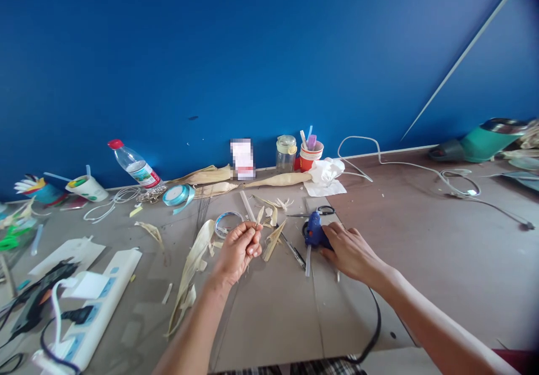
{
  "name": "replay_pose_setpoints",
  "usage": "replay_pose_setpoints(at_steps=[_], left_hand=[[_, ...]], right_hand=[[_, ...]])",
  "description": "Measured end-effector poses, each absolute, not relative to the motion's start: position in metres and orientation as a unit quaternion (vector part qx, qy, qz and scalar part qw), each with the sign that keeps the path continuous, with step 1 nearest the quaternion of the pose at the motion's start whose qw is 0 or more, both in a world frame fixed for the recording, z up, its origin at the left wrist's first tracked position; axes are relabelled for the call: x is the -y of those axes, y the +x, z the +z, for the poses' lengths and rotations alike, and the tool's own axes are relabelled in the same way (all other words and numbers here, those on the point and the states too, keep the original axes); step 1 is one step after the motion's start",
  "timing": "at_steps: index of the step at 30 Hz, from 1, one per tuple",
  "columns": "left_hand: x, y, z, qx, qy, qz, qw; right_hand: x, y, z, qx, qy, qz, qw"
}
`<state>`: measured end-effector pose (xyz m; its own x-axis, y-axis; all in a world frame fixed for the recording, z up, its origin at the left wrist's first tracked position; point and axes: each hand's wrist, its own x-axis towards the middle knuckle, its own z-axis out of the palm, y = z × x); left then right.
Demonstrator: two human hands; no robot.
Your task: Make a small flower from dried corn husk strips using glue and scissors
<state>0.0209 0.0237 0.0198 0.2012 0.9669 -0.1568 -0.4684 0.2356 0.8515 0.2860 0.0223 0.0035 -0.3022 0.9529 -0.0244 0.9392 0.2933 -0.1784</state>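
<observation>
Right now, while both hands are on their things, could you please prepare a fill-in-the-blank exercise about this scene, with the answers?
1. The left hand pinches a husk piece, and the right hand touches a glue gun coloured ____.
2. The bottle has a cap coloured ____.
3. In the picture, the clear jar stands to the ____ of the paper cups.

Missing words: blue; red; left.

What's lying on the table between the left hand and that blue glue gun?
In the head view, a pointed piece of dried husk lies nearer the left hand; then comes a slim pen-like tool, nearer the blue glue gun.
</observation>
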Motion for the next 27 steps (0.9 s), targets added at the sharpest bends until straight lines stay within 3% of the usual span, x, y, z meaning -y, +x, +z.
replay_pose_setpoints(at_steps=[2,5,7,10,16,27], left_hand=[[-0.023,0.021,0.02,-0.363,0.341,0.516,0.697],[-0.022,0.021,0.019,-0.363,0.345,0.511,0.699],[-0.021,0.022,0.02,-0.364,0.347,0.503,0.703],[-0.02,0.024,0.021,-0.362,0.348,0.493,0.71],[-0.019,0.025,0.02,-0.349,0.349,0.487,0.721],[-0.017,0.03,0.021,-0.362,0.373,0.464,0.717]], right_hand=[[-0.021,0.287,0.01,0.803,-0.585,0.093,0.067],[-0.02,0.278,0.026,0.784,-0.569,0.159,0.189],[-0.022,0.26,0.036,0.755,-0.531,0.261,0.281],[-0.029,0.224,0.041,0.696,-0.48,0.406,0.347],[-0.044,0.177,0.031,0.54,-0.405,0.602,0.426],[-0.044,0.178,0.024,0.487,-0.364,0.657,0.446]])
